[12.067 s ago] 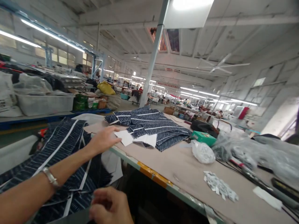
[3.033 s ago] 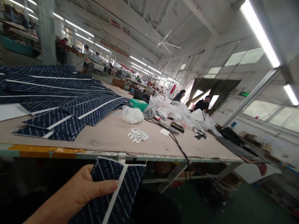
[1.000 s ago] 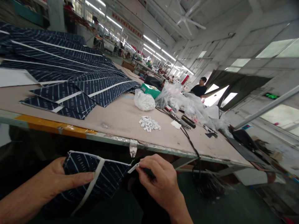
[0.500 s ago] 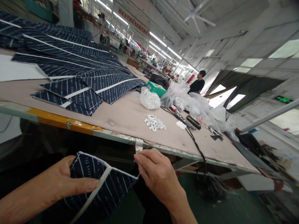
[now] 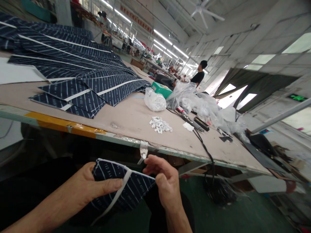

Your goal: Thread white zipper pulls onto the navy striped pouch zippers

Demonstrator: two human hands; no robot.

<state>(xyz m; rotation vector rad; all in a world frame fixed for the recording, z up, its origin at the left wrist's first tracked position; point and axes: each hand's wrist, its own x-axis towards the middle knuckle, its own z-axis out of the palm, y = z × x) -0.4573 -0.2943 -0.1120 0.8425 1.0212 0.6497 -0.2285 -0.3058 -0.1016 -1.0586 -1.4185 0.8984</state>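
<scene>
My left hand [image 5: 97, 186] is closed on a navy necktie piece [image 5: 136, 187] with pale stripes, small lettering and a light band down its middle, its thumb lying flat on the face. The wide, white-edged end points up and right, below the table edge. At its right corner is my right hand [image 5: 164, 178], thumb against the tip and fingers curled above it; the exact contact is partly hidden. Just above those fingers, a whitish strip of tape [image 5: 143, 149] hangs from the table edge.
More striped ties [image 5: 80, 69] lie heaped on the table [image 5: 123, 127] at left. A pile of small white labels [image 5: 160, 125], a clear bag [image 5: 155, 99], a green box [image 5: 161, 89], crumpled plastic [image 5: 204, 105] and black cables [image 5: 202, 144] are to the right. A person [image 5: 198, 75] stands beyond.
My left hand and the necktie have moved right and slightly down. The right hand has turned, its fingers loosening, and is now at the tie's corner instead of apart from it.
</scene>
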